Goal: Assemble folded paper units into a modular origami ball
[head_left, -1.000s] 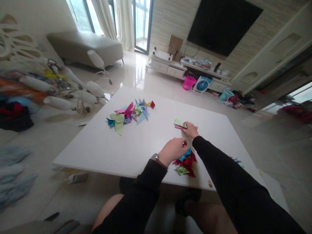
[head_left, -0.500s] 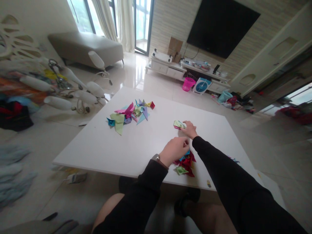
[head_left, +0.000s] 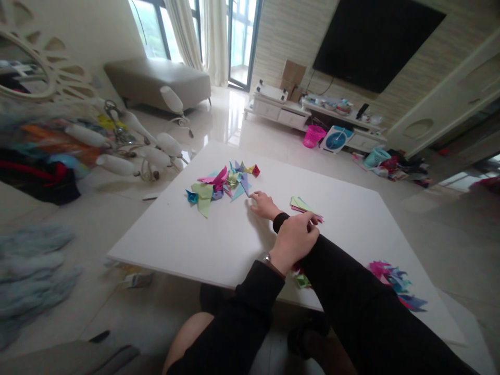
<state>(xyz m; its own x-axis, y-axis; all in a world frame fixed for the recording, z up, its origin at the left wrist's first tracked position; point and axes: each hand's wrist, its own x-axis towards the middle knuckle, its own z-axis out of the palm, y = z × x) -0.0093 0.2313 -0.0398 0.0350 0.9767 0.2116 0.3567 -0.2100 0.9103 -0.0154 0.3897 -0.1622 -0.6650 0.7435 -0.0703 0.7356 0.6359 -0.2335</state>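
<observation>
A pile of folded paper pieces, some shaped like origami cranes, lies on the left half of the white table. My right hand is stretched across to the pile's right edge, fingers apart, fingertips close to a purple paper piece; whether they touch is unclear. Nearer to me, my left hand hovers over my right sleeve with fingers curled together; what they hold, if anything, is hidden. Beyond it rests a small stack of flat folded papers, green and pink. Green folded paper shows below, mostly covered by my right arm.
Another cluster of colourful folded paper sits on the table's right side. Left of the table stands a lamp with several white shades. Past the far edge are a pink basket and a blue-and-white fan.
My right hand has left the flat paper stack and swung left to the pile. My left hand now overlaps the right sleeve, still curled. The right-hand cluster has come into fuller view.
</observation>
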